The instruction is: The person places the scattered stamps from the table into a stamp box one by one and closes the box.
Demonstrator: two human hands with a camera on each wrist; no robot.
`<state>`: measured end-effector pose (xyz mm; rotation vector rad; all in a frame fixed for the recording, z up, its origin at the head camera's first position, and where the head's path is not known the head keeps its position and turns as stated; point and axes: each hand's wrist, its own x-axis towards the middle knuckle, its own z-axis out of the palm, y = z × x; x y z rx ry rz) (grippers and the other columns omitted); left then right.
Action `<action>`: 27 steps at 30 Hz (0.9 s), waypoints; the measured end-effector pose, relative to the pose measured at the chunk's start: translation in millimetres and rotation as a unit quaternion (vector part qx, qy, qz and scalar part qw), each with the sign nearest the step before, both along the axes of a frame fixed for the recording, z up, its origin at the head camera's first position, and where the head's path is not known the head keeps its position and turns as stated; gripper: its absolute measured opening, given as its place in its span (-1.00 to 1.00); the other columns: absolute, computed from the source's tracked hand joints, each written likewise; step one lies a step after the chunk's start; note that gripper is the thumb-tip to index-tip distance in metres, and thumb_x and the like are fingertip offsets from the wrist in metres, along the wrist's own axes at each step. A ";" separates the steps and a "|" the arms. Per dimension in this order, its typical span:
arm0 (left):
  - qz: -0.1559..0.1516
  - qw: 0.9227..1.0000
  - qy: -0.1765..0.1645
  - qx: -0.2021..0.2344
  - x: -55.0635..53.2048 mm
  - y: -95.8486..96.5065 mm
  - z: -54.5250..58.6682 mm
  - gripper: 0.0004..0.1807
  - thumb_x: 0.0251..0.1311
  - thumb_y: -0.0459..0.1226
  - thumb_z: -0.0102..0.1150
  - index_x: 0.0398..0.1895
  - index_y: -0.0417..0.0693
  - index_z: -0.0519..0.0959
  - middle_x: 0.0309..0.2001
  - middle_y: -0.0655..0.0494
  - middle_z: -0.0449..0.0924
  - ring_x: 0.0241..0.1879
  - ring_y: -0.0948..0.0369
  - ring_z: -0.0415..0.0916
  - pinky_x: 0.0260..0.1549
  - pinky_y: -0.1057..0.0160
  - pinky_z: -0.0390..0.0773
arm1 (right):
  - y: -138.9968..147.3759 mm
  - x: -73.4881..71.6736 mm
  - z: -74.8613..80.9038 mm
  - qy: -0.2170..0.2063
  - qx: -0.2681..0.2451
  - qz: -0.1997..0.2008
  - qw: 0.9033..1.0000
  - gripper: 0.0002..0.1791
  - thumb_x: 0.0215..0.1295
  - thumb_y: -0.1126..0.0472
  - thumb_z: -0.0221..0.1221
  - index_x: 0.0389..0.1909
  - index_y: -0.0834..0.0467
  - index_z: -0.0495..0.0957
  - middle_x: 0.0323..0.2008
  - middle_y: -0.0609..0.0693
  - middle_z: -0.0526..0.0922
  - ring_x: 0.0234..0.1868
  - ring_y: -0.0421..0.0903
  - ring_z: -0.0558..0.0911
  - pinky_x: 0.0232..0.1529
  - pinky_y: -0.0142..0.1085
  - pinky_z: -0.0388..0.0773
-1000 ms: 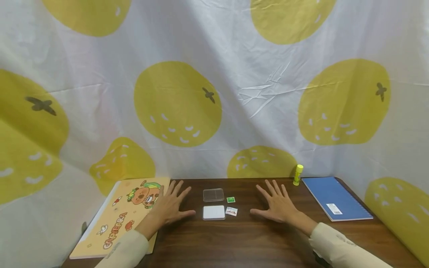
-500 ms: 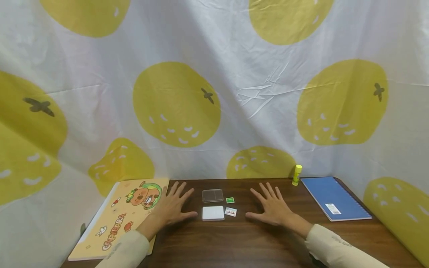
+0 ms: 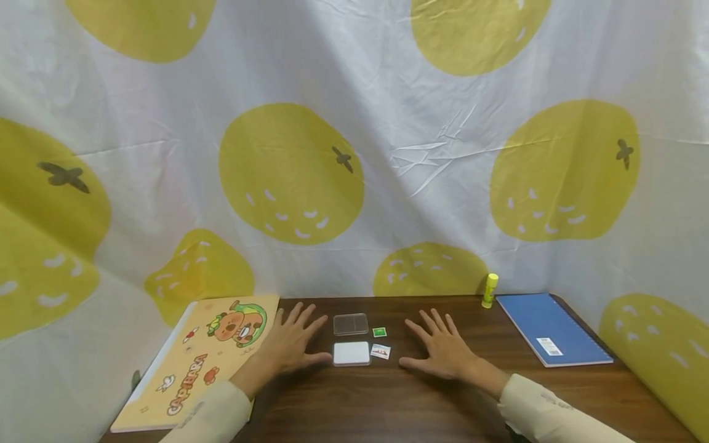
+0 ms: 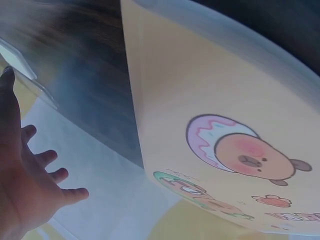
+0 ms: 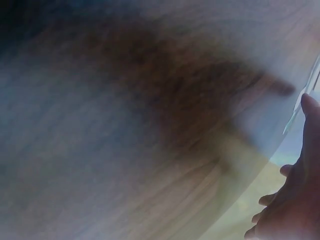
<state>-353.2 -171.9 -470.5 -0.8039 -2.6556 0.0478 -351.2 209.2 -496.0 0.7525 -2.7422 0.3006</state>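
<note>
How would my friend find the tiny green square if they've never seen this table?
Start at the dark brown table and look between the left hand and the right hand. Just right of the clear rectangle lies the tiny square. It's green with a pale edge, unlike the white picture piece lying nearer.

Glossy plastic in clear case (image 3: 351,324); beneath case, smooth wood grain across tabletop (image 3: 360,406); behind case, creased, faintly shiny cloth in curtain (image 3: 407,184); right of case, smooth plastic in yellow tube (image 3: 490,291).
</note>
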 end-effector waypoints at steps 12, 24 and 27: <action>0.015 0.999 -0.034 -0.021 3.4 10.4 1.9 -0.03 0.20 0.46 0.10 0.55 0.13 0.35 0.53 -0.17 0.26 0.50 -0.26 0.18 0.34 -0.44 0.20 | -12.6 8.9 8.5 -0.022 0.005 0.022 1.000 -0.02 0.28 -0.48 0.16 0.49 0.13 0.38 0.50 0.43 0.23 0.52 0.50 0.12 0.44 0.43 -0.04; 0.013 0.999 -0.042 -0.021 4.8 14.9 1.6 -0.04 0.22 0.44 0.09 0.55 0.13 0.35 0.51 -0.16 0.29 0.49 -0.25 0.20 0.32 -0.41 0.26 | -22.7 11.8 5.3 -0.025 0.012 0.032 0.999 -0.04 0.31 -0.47 0.15 0.50 0.12 0.37 0.49 0.42 0.25 0.52 0.49 0.14 0.46 0.40 -0.04; 0.009 0.999 -0.047 -0.018 5.2 15.9 0.7 -0.05 0.24 0.43 0.10 0.56 0.11 0.34 0.51 -0.17 0.28 0.49 -0.26 0.20 0.33 -0.41 0.25 | -25.4 13.4 7.6 -0.024 0.008 0.036 0.999 -0.05 0.28 -0.44 0.20 0.48 0.14 0.39 0.47 0.43 0.27 0.51 0.50 0.16 0.45 0.41 -0.03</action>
